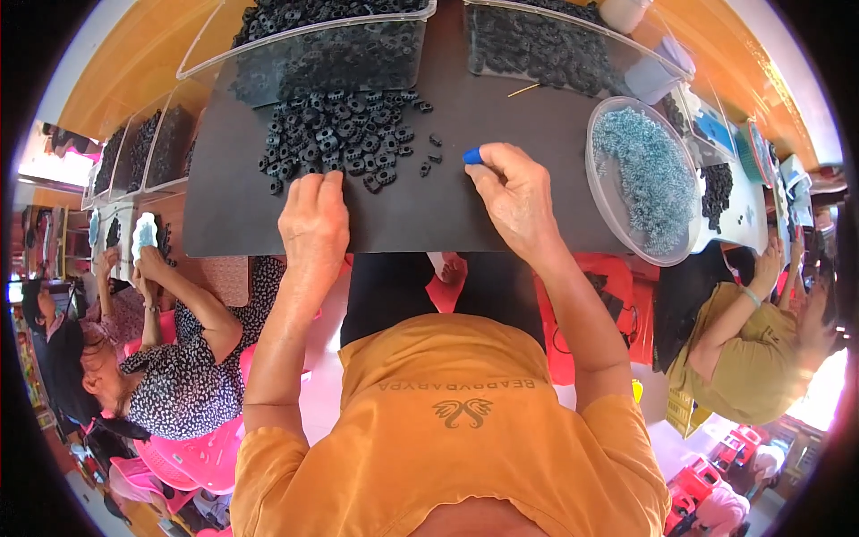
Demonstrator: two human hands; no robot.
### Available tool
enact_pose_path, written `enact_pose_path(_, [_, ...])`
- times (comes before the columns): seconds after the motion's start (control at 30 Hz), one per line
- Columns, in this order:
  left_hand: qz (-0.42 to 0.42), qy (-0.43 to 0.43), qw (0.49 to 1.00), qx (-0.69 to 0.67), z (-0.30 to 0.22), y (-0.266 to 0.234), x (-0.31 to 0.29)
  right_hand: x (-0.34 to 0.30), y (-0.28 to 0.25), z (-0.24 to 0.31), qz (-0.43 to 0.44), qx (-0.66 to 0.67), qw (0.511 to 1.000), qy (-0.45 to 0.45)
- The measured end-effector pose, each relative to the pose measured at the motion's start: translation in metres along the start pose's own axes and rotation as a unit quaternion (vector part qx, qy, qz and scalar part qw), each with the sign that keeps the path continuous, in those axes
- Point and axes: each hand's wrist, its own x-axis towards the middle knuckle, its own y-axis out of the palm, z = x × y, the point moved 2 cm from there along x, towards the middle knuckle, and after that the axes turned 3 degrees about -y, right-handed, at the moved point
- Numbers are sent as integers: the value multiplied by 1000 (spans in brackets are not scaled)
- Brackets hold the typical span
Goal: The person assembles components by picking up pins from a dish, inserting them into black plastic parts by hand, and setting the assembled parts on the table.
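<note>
On the dark grey mat (234, 210) lies a heap of small black plastic parts (335, 134) with holes in them. My left hand (315, 219) is at the heap's near edge, its fingers curled down and closed; whatever they hold is hidden. A few smaller black pieces (435, 140) lie apart to the heap's right. Beyond them to the right is my right hand (519, 197), a blue finger cover (472, 156) on the index fingertip. Thumb and index finger are drawn together there, and anything between them is too small to make out.
Two clear bins of black parts, left (331, 67) and right (546, 54), stand along the far side. A thin yellow stick (523, 89) lies before the right one. At right sits a round clear tray (598, 192) of tiny pale-blue pieces (649, 170). Co-workers sit on both sides.
</note>
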Motion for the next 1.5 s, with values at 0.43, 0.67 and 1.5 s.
enact_pose_path(0.43, [148, -296, 725, -604, -49, 5, 2, -19, -127, -24, -122, -227, 966, -11])
enact_pose_path(0.67, [205, -289, 669, -654, -82, 18, 2, -1, -144, -62, 61, -331, 942, -13])
enact_pose_path(1.5, [192, -308, 593, -719, -97, 26, 10, -26, -83, 21, -59, 160, 979, 115])
